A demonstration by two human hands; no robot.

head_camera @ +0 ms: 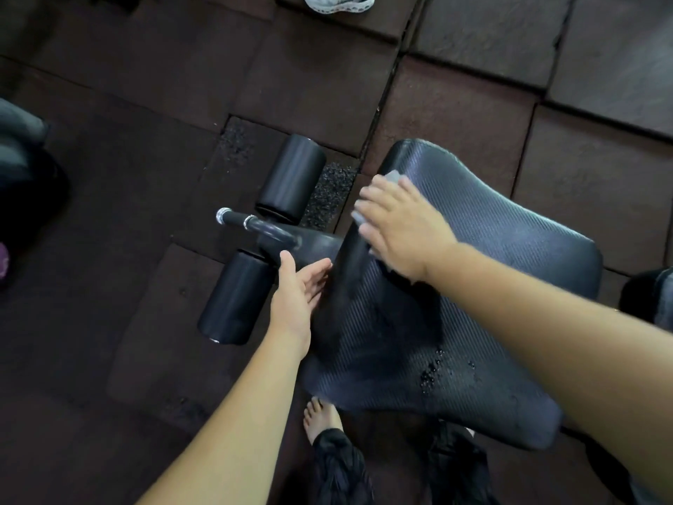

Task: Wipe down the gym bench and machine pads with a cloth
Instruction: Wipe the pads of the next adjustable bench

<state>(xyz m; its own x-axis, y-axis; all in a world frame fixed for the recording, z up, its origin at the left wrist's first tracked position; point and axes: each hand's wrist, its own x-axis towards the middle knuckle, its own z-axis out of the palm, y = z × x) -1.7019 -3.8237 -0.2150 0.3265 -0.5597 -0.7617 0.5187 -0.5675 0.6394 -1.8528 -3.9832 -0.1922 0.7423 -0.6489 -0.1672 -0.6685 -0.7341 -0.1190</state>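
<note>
Bench pad: black ribbed bench pad [491, 286], tilted across the rubber floor tiles [127, 140].
Cloth: small grey cloth [395, 176] on the pad's far left edge, mostly covered by the hand.
Right hand: right hand [404, 227] lies flat with fingers spread, pressing the cloth onto the pad.
Left hand: left hand [296, 297] is wide and holds nothing, fingers straight, just beside the pad's left edge.
Wet patch: droplets [433, 369] near the pad's near edge.
Rollers: two black foam rollers [233, 297] left of the pad, on either side of a chrome-tipped bar [251, 224].
Floor: a bare foot [320, 417] by the pad's near corner; a white shoe [338, 1] well apart.
</note>
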